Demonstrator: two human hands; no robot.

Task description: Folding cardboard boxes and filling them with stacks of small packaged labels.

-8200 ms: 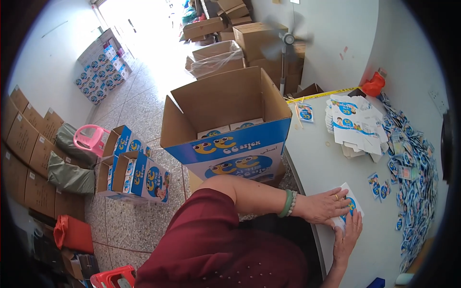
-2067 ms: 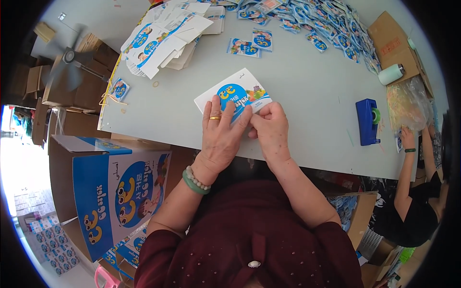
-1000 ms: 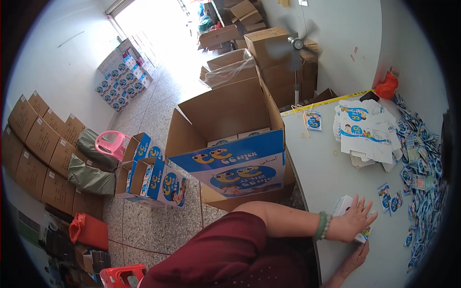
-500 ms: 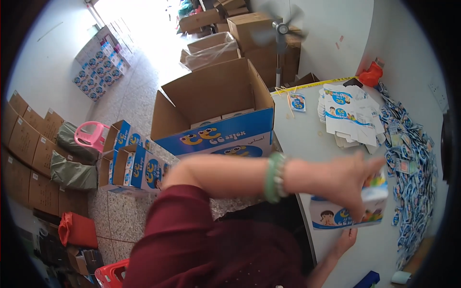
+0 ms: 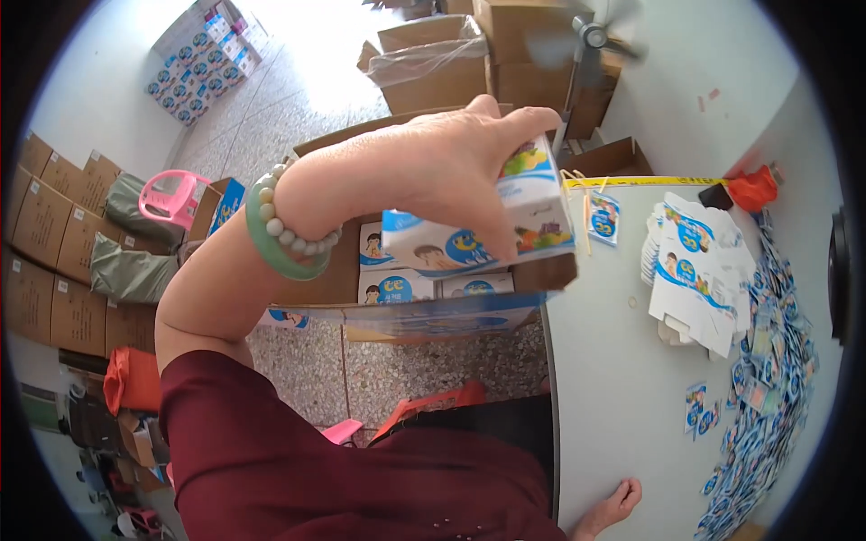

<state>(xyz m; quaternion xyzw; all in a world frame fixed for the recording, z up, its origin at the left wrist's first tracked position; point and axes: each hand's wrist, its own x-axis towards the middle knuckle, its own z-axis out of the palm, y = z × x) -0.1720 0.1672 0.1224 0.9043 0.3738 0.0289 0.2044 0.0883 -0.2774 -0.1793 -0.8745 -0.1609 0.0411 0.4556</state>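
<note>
My left hand (image 5: 433, 176), with a green bangle and a beaded bracelet at the wrist, grips a small printed carton (image 5: 483, 230). The carton is white and blue with fruit pictures, and my thumb and fingers span it. It hangs over the open large carton (image 5: 433, 311), where several similar small cartons (image 5: 397, 287) lie in a layer. At the lower right, my right hand (image 5: 618, 505) rests on the grey table (image 5: 613, 397) with its fingers curled and nothing visible in them.
Flattened white-and-blue cartons (image 5: 695, 270) are stacked on the table, beside a long heap of small sachets (image 5: 767, 406). A fan (image 5: 591, 36) runs behind the table. Brown boxes (image 5: 72, 243) and a pink chair (image 5: 171, 198) stand left.
My left hand has carried the small carton from the table leftward, over the large carton. My right hand, previously beside that small carton, is now lower on the table. The view has shifted.
</note>
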